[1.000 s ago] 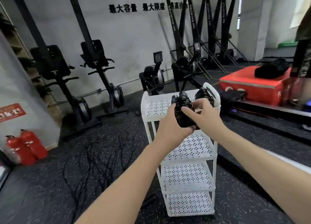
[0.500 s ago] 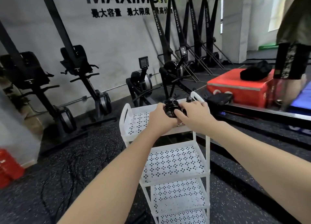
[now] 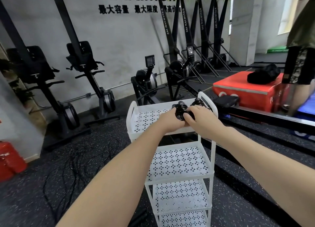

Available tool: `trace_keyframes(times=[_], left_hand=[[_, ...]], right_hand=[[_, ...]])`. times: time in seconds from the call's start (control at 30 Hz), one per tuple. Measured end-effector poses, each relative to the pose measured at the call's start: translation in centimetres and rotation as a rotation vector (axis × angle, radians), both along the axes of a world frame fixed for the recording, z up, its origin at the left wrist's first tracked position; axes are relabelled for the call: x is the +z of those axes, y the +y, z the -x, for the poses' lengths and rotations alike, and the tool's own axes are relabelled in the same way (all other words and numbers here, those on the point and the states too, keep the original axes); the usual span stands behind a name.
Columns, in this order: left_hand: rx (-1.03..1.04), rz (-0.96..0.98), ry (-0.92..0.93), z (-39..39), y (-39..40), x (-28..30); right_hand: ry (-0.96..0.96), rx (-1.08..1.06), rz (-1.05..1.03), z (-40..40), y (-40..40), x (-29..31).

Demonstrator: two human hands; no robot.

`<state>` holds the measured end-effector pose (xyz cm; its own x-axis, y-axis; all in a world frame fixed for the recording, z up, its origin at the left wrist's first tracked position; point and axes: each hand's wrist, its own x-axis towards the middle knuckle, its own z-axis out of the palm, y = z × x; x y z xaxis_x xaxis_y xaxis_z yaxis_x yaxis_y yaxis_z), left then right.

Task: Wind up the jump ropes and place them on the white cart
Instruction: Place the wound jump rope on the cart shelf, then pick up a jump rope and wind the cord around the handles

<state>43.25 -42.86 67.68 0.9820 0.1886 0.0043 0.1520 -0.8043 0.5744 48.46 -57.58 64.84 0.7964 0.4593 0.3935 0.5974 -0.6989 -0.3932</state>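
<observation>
1. Nearest the camera, both forearms reach forward over the white cart [image 3: 172, 160], which has perforated shelves stacked below.
2. The left hand [image 3: 167, 122] and right hand [image 3: 202, 119] both wrap around the same wound jump rope [image 3: 181, 111], a tight black bundle held between them, right over the top shelf's near-right part. Looks like it's basically touching down; can't tell for sure.
3. Just beyond it sits another coiled rope [image 3: 198, 102] against the far-right rim, so free room is to the left, where the shelf is bare.
4. Loose ropes on the floor [image 3: 68, 167] lie left of the cart, closer to the left hand for the next pickup.
</observation>
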Motion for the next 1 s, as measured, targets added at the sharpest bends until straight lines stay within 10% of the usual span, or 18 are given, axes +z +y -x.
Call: trace_keyframes(times=[0.53, 1.0], left_hand=[[0.204, -0.139, -0.264, 18.7, 2.9, -1.2], [0.639, 0.015, 0.019, 39.7, 20.1, -20.3]], right_hand=[[-0.060, 0.409, -0.106, 15.6, 6.1, 0.2], [0.326, 0.737, 0.196, 31.5, 22.1, -16.7]])
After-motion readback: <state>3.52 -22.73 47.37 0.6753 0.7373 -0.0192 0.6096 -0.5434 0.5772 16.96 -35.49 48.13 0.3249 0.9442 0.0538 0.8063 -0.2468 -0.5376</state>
